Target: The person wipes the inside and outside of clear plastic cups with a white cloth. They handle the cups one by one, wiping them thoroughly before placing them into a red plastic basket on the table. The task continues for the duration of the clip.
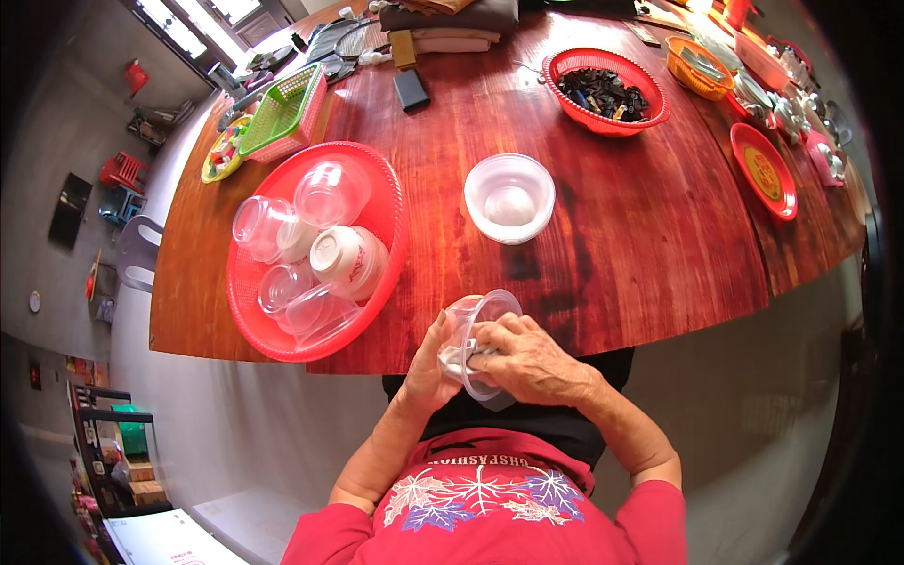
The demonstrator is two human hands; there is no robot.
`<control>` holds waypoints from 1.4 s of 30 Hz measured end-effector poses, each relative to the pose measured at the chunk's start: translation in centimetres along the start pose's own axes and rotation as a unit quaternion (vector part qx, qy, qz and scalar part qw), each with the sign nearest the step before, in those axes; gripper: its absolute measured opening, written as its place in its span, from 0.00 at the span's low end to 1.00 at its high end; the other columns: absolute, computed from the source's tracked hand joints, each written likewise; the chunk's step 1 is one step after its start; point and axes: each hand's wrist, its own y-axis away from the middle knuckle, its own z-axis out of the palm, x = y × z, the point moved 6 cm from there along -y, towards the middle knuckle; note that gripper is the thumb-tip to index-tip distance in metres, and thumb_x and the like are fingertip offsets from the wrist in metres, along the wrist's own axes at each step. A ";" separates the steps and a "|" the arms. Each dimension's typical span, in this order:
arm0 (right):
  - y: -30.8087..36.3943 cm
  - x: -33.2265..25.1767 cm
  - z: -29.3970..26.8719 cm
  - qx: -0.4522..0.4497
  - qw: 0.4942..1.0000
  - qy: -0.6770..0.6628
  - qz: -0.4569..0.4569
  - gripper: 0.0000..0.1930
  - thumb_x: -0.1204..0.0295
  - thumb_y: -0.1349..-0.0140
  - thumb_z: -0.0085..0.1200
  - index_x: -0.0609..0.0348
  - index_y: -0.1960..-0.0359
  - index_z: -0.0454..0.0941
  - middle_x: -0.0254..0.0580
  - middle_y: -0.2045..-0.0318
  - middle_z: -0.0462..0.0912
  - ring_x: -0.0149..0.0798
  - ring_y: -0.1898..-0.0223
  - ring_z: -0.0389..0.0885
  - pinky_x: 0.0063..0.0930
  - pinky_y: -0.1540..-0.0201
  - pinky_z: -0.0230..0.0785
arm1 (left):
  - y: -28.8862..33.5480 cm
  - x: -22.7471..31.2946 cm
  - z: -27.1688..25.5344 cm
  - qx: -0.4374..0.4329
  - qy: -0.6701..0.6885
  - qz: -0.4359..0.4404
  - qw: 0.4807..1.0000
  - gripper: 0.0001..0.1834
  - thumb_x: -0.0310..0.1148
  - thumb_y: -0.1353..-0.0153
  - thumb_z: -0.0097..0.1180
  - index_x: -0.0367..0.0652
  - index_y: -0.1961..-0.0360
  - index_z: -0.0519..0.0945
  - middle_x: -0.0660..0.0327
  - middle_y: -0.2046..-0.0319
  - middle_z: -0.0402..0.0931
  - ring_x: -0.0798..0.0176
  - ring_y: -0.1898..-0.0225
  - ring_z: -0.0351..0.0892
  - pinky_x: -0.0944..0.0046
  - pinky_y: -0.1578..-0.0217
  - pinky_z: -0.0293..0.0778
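At the table's near edge, my left hand (429,373) is wrapped round the outside of a clear plastic bowl (502,303), which is tilted on its side. The fingers of my right hand (539,365) reach into the bowl and press a crumpled white cloth (453,358) against its inside; whether it is fabric or tissue I cannot tell. Farther off, in the middle of the table, stands a white translucent bowl (509,234), seemingly stacked. To the left, a red plastic basket (399,212) holds several clear bowls (331,191) and white printed cups (337,252).
On the wooden table (603,254), a red basket of dark pieces (603,94) sits at the far right. A red plate (764,173) and an orange basket (699,71) lie beyond it. Far left are a green-and-pink basket (285,111) and a dark flat box (411,90).
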 end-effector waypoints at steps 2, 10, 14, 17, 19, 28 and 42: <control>-0.2 0.8 -0.1 0.059 0.991 0.124 -0.003 0.17 0.65 0.51 0.62 0.57 0.59 0.81 0.40 0.53 0.73 0.43 0.48 0.70 0.39 0.48 0.65 | -0.1 -0.2 0.5 0.019 0.019 -0.027 0.999 0.36 0.60 0.32 0.36 0.42 0.35 0.61 0.47 0.43 0.70 0.43 0.47 0.76 0.41 0.66 0.84; -1.6 0.2 -1.2 0.163 0.977 0.133 0.023 0.18 0.70 0.53 0.56 0.65 0.60 0.78 0.47 0.54 0.74 0.46 0.53 0.76 0.36 0.54 0.73 | -0.2 -0.6 0.0 -0.025 0.100 -0.056 0.993 0.36 0.60 0.31 0.37 0.42 0.35 0.60 0.50 0.43 0.71 0.46 0.47 0.77 0.41 0.61 0.82; -1.0 1.1 1.2 0.079 0.988 -0.049 0.126 0.17 0.74 0.48 0.58 0.64 0.55 0.75 0.50 0.56 0.73 0.52 0.57 0.78 0.41 0.58 0.75 | -0.5 -0.5 -0.5 0.034 -0.001 -0.018 0.999 0.35 0.58 0.31 0.37 0.40 0.36 0.62 0.51 0.45 0.72 0.53 0.48 0.77 0.49 0.51 0.78; -1.0 0.8 1.6 0.038 0.970 -0.219 0.099 0.15 0.76 0.47 0.59 0.62 0.56 0.75 0.50 0.56 0.73 0.51 0.55 0.77 0.41 0.55 0.73 | -0.5 -0.6 -1.3 0.039 0.021 -0.005 0.999 0.34 0.58 0.30 0.37 0.38 0.39 0.65 0.51 0.48 0.75 0.56 0.48 0.77 0.56 0.46 0.74; -1.5 0.4 0.7 0.100 0.957 -0.266 0.052 0.15 0.76 0.47 0.59 0.62 0.57 0.76 0.49 0.57 0.73 0.51 0.55 0.76 0.40 0.53 0.72 | -0.6 -0.5 -0.6 -0.017 0.073 -0.020 0.997 0.34 0.58 0.30 0.36 0.38 0.39 0.66 0.51 0.49 0.75 0.56 0.48 0.77 0.55 0.46 0.74; -2.1 1.1 0.9 0.097 0.986 -0.082 0.108 0.11 0.75 0.46 0.54 0.62 0.61 0.75 0.48 0.63 0.75 0.51 0.62 0.76 0.46 0.60 0.73 | -0.3 -0.1 0.2 0.078 0.012 0.018 0.997 0.32 0.57 0.30 0.37 0.41 0.38 0.66 0.56 0.44 0.72 0.58 0.44 0.73 0.56 0.42 0.70; -2.1 1.9 -3.2 0.276 0.949 0.148 0.033 0.30 0.67 0.52 0.61 0.61 0.44 0.70 0.44 0.61 0.70 0.42 0.59 0.73 0.31 0.61 0.72 | -0.3 -0.2 2.1 0.008 0.043 -0.035 0.998 0.39 0.62 0.35 0.43 0.49 0.32 0.56 0.39 0.43 0.67 0.37 0.49 0.76 0.46 0.60 0.81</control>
